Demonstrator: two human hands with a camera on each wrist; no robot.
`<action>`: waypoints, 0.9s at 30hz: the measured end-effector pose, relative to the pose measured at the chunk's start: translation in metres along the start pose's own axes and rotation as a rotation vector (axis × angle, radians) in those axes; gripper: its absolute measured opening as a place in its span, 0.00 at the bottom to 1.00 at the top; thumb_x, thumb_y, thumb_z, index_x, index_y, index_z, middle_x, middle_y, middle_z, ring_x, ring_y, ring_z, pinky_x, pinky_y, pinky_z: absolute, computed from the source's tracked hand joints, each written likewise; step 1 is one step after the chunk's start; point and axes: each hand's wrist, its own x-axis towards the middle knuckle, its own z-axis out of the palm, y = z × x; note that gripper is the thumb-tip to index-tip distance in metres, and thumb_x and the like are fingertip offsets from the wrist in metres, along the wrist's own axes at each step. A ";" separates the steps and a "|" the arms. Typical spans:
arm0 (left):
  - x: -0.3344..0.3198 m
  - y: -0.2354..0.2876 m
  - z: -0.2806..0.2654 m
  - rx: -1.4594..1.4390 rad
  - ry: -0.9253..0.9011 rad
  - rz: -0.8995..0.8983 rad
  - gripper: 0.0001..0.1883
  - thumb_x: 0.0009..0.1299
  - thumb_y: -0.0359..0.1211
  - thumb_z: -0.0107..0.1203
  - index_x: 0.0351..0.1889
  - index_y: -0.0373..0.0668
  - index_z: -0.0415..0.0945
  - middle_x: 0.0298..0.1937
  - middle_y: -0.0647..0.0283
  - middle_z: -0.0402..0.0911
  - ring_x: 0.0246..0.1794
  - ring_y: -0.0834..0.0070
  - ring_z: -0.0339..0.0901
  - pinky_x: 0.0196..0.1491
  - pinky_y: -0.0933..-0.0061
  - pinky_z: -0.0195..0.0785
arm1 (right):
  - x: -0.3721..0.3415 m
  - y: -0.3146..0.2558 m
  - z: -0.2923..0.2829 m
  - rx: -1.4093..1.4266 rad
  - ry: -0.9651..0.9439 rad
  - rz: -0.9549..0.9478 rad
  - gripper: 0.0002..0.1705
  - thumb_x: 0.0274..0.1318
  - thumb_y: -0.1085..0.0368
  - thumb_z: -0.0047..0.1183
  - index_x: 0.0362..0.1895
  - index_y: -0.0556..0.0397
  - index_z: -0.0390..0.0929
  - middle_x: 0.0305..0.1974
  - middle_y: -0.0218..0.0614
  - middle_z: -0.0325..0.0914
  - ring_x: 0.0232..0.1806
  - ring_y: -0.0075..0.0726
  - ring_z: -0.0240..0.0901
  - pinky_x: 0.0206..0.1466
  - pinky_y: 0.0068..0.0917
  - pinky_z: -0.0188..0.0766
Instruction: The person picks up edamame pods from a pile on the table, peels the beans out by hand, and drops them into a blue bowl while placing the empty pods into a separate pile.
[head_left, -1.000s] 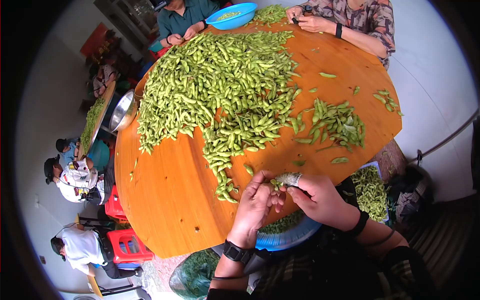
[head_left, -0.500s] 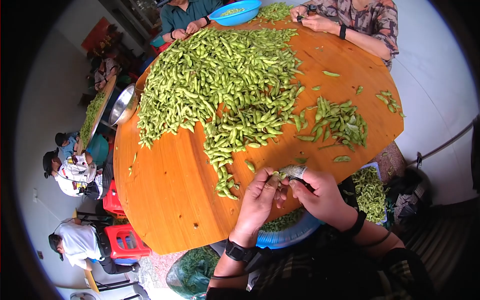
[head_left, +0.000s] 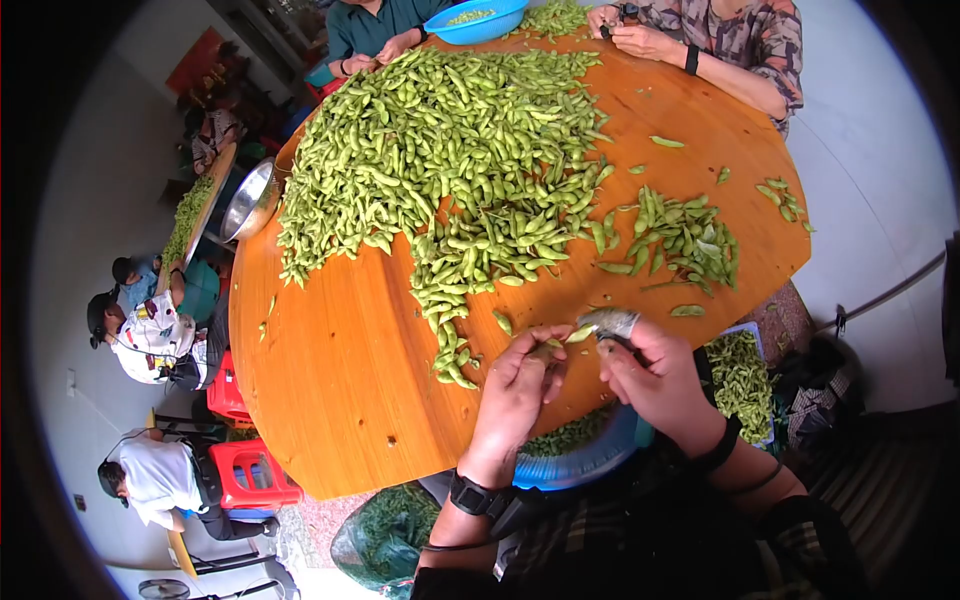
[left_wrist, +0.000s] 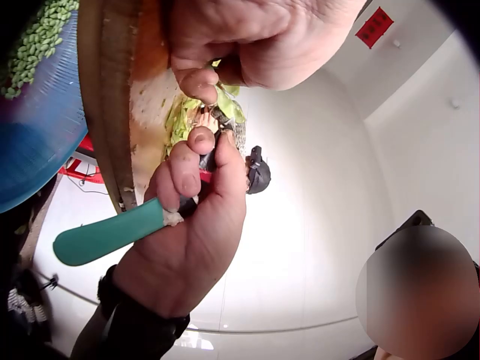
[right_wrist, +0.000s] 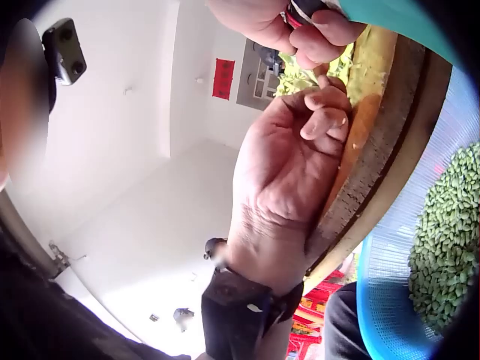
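Observation:
In the head view the left hand (head_left: 515, 395) pinches a green pod (head_left: 580, 333) over the table's near edge. The right hand (head_left: 655, 380) is just right of it, a whitish wrap (head_left: 612, 322) on one finger. In the left wrist view the right hand (left_wrist: 199, 210) has its fingers curled round a tool with a teal handle (left_wrist: 112, 232); its working end is hard to make out. The left hand (left_wrist: 262, 37) is above, fingertips at pale green pods. The right wrist view shows the left hand (right_wrist: 289, 165) palm up, below the right hand (right_wrist: 315, 34).
A large pod heap (head_left: 440, 150) covers the back of the wooden table (head_left: 350, 380), with a smaller pile (head_left: 685, 240) at right. Below the near edge a blue basket (head_left: 570, 468) holds shelled beans. Two people sit across; a steel bowl (head_left: 250, 200) stands at left.
The hands have moved slightly apart, the right one shifting right. The pod in the left hand's fingertips now shows plainly between them. The head view has shifted a little.

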 end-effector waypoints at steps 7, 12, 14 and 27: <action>-0.012 -0.001 0.003 0.158 0.080 0.030 0.12 0.75 0.28 0.41 0.51 0.37 0.74 0.31 0.72 0.72 0.22 0.89 0.61 0.25 0.87 0.52 | 0.011 -0.007 -0.026 -0.043 0.058 0.063 0.12 0.63 0.70 0.52 0.50 0.58 0.77 0.25 0.23 0.73 0.25 0.12 0.64 0.27 0.17 0.64; -0.008 -0.021 0.032 0.333 0.059 0.317 0.09 0.74 0.24 0.42 0.48 0.39 0.71 0.31 0.73 0.73 0.24 0.91 0.62 0.26 0.88 0.55 | 0.010 0.016 -0.010 -0.208 0.004 -0.205 0.11 0.56 0.71 0.60 0.42 0.60 0.75 0.25 0.28 0.72 0.29 0.15 0.65 0.32 0.22 0.68; -0.012 -0.017 0.038 0.156 0.039 0.232 0.09 0.74 0.24 0.42 0.49 0.39 0.70 0.32 0.73 0.73 0.23 0.91 0.63 0.25 0.87 0.55 | 0.007 0.006 -0.009 -0.188 0.025 -0.060 0.09 0.56 0.70 0.60 0.36 0.59 0.73 0.26 0.27 0.72 0.29 0.14 0.62 0.31 0.21 0.66; -0.090 -0.005 -0.001 0.852 -0.107 0.066 0.08 0.68 0.23 0.50 0.41 0.39 0.79 0.30 0.63 0.76 0.29 0.78 0.73 0.34 0.77 0.66 | 0.034 0.006 -0.059 -0.011 0.158 0.125 0.10 0.64 0.69 0.46 0.48 0.57 0.74 0.23 0.24 0.68 0.18 0.14 0.61 0.20 0.17 0.57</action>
